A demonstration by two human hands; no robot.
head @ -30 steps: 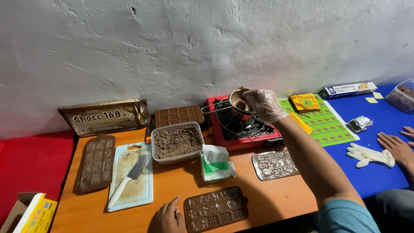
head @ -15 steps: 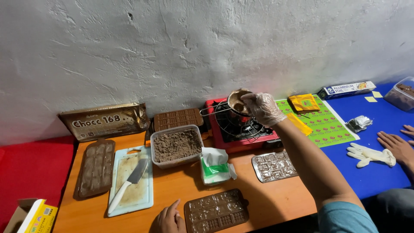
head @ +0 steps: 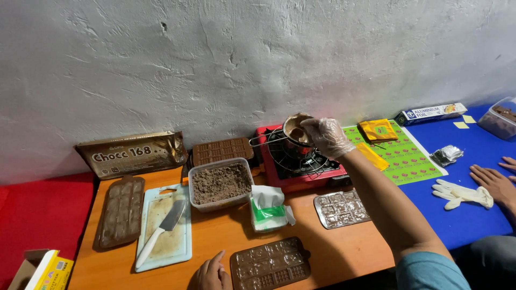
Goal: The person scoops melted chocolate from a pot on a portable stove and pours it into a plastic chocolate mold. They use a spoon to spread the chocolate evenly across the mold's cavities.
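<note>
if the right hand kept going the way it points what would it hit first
The gloved right hand points left and away, and already grips a small metal cup over the red stove. Beyond the cup, probably the white wall, though depth is unclear.

The small metal pot [head: 295,129], brown-smeared inside, is tilted above the wire rack of the red portable stove [head: 301,161], its thin handle pointing left of the stove's centre. The brown chocolate mould [head: 270,263], its rectangular cavities filled, lies flat well in front of the stove, near the desk's front edge.
</note>
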